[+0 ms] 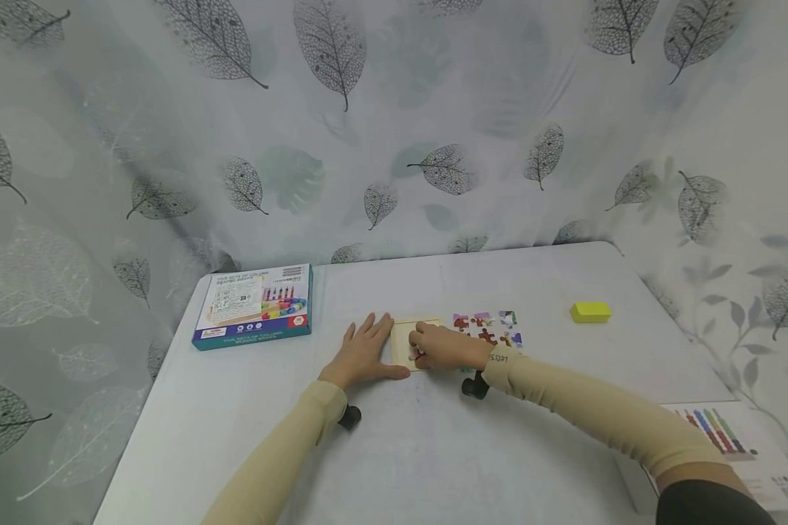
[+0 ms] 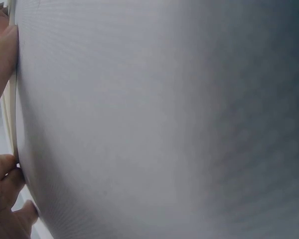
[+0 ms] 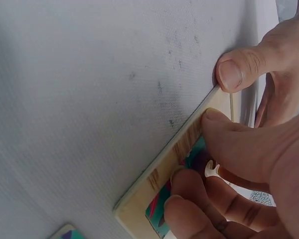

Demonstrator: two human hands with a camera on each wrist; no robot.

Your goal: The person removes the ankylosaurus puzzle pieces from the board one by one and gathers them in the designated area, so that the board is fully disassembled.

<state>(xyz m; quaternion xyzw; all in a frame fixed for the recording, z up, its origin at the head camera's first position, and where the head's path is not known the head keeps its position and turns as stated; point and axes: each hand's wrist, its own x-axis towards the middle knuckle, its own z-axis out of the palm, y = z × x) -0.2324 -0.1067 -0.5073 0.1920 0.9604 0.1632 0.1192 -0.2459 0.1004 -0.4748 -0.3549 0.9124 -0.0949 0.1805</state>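
A small pale wooden puzzle tray [image 1: 400, 341] lies flat on the white table, between the two hands. My left hand [image 1: 362, 354] rests beside it with fingers spread and straight, the fingertips and thumb at its left edge. Over the tray, my right hand [image 1: 449, 346] has its fingers curled, pinching a puzzle piece mostly hidden by them. In the right wrist view, the thumb touches the tray rim [image 3: 162, 174] and the fingertips bend over green pieces [image 3: 162, 211] inside it. Several loose puzzle pieces [image 1: 487, 336] lie right of the tray, partly behind the right hand.
A blue-edged bead set box [image 1: 252, 310] lies at the back left of the table [image 1: 394, 452]. A yellow block [image 1: 590, 313] sits at the back right. Another white box [image 1: 716, 437] stands at the near right, below the right forearm. A leaf-patterned curtain [image 1: 394, 109] hangs behind the table.
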